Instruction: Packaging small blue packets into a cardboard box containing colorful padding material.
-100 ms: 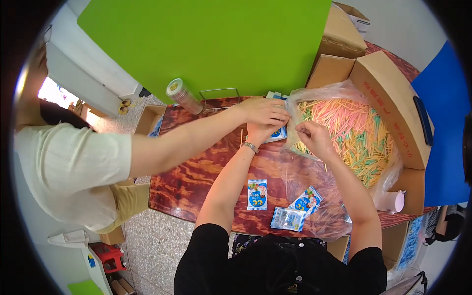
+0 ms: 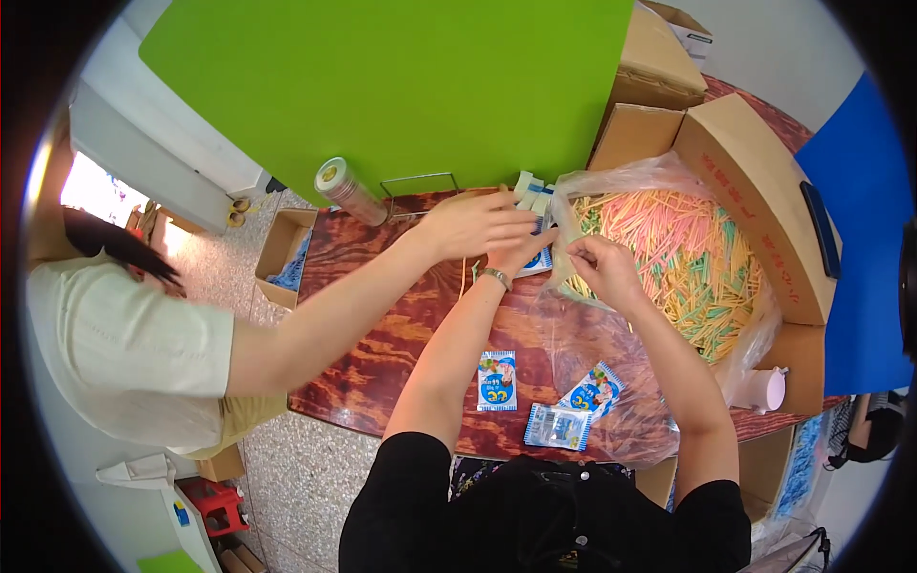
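Note:
My left hand [image 2: 519,256], with a bracelet or watch at the wrist, reaches over the table's far side. Its visible fingers look stretched out beside a blue-and-white packet [image 2: 542,261]. Another person's hand [image 2: 476,225] crosses just above and partly covers it. My right hand [image 2: 607,271] is closed in a pinch at the near left edge of the plastic-lined carton [image 2: 759,205]. Whatever lies between its fingertips is too small to make out. Thin pink, yellow and green sticks [image 2: 669,239] fill the carton.
Several blue packets [image 2: 498,381] lie on the red-brown table [image 2: 382,334] nearer me. A clear canister [image 2: 351,191] and wire rack [image 2: 417,180] stand at the far left. A pink cup [image 2: 762,390] sits right of the carton. A person in a pale shirt [image 2: 134,334] stands left.
The other person's hand has drawn back left, uncovering more of my left hand. My left fingers now look more stretched. My right hand has barely moved.

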The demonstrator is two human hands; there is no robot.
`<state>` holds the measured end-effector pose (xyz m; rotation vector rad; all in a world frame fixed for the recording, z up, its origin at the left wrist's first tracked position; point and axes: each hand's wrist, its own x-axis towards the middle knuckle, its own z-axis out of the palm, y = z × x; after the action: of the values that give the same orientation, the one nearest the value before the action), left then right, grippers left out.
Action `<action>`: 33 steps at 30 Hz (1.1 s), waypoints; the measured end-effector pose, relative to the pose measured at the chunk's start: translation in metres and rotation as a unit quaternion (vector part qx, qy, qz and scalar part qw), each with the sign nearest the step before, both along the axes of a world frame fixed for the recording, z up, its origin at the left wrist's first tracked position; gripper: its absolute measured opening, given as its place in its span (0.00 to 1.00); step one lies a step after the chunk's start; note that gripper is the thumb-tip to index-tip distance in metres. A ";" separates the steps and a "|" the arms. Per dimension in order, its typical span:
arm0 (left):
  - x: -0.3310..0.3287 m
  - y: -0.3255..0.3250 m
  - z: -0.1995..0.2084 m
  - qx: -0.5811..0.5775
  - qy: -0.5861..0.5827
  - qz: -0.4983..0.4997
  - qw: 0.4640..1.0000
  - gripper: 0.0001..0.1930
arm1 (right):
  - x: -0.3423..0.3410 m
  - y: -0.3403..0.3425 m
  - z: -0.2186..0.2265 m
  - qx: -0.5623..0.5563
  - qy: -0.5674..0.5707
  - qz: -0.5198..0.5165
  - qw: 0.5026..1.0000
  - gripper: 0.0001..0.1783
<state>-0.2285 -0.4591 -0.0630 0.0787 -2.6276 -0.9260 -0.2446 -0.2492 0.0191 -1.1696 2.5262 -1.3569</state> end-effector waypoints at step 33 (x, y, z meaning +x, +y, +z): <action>0.100 0.000 0.055 0.083 0.090 0.075 0.990 0.14 | 0.002 -0.045 -0.004 -0.088 0.068 0.144 0.983 0.26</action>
<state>-0.1287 -0.4595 -0.0078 0.2216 -2.3420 -1.0447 -0.2421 -0.2942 0.0155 -1.6381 2.2375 -1.4928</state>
